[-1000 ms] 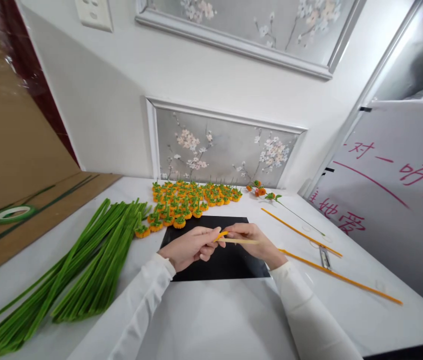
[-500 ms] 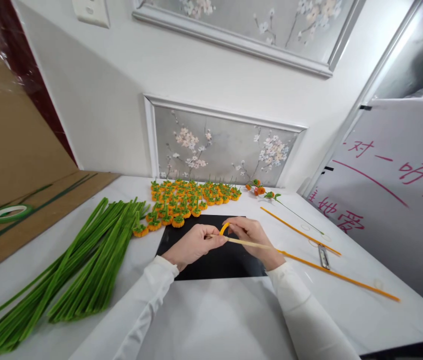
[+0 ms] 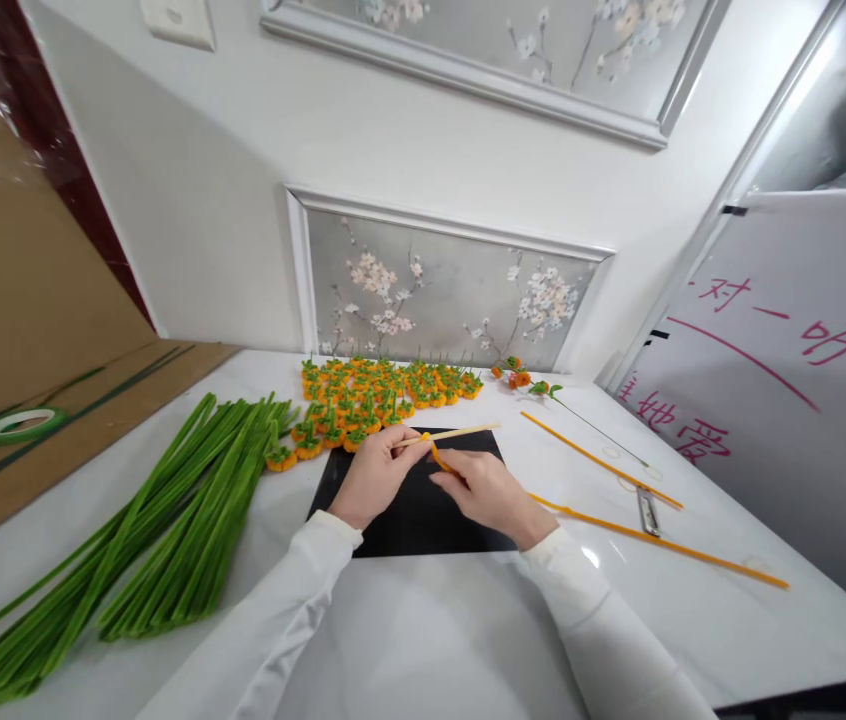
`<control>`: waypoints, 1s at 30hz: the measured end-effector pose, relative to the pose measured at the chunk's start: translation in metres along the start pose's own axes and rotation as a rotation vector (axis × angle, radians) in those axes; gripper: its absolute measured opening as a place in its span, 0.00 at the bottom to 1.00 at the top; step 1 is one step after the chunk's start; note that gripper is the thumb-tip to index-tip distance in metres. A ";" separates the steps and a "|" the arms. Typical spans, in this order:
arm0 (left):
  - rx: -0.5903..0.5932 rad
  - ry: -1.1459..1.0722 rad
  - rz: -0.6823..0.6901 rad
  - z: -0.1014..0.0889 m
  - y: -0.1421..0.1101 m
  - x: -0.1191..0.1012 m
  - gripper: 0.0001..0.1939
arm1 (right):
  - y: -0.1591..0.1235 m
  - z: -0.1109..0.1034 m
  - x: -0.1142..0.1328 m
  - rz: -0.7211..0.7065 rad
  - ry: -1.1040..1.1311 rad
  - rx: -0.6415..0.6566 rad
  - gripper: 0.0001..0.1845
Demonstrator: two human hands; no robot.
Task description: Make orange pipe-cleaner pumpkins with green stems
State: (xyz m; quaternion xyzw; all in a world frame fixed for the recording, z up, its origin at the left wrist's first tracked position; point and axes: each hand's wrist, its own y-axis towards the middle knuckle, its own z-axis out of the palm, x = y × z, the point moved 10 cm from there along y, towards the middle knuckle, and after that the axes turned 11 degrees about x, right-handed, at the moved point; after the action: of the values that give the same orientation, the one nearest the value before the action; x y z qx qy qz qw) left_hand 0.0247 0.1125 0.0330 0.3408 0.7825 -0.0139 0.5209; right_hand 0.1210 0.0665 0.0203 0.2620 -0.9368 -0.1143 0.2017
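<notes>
My left hand (image 3: 378, 472) pinches a thin pale wooden stick (image 3: 468, 432), which points right and slightly away over a black mat (image 3: 415, 515). Near my left fingertips an orange pipe cleaner (image 3: 436, 455) loops around the stick. My right hand (image 3: 487, 490) is closed on that pipe cleaner just below the stick, its palm side turned down. A long orange length (image 3: 663, 545) reaches from behind my right hand toward the right side of the table; whether it joins the looped part is hidden.
Green pipe cleaners (image 3: 175, 540) lie bundled at left. Behind the mat stand many small orange pieces with green tops (image 3: 370, 390). To the right are another orange pipe cleaner (image 3: 595, 457), a small metal clipper (image 3: 648, 512) and a stemmed orange flower (image 3: 519, 380). Green tape (image 3: 22, 425) rests on cardboard.
The stick has swung from pointing right and toward me to pointing right and away. My right hand has moved lower, drawing the pipe cleaner from above the stick to below it.
</notes>
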 end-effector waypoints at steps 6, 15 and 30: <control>-0.037 0.243 0.002 0.000 -0.001 0.006 0.11 | 0.002 0.013 0.010 0.041 -0.244 0.099 0.09; 0.152 0.492 0.100 0.019 -0.002 0.001 0.14 | -0.002 -0.013 0.016 0.025 -0.378 -0.065 0.15; 0.400 0.280 0.108 0.035 -0.004 -0.008 0.12 | -0.012 -0.033 -0.041 0.101 0.155 -0.092 0.11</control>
State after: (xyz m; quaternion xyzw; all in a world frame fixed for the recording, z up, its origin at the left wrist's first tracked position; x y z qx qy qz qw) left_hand 0.0520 0.0918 0.0225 0.4773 0.8093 -0.0934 0.3294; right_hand 0.1725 0.0754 0.0327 0.2130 -0.9241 -0.1263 0.2911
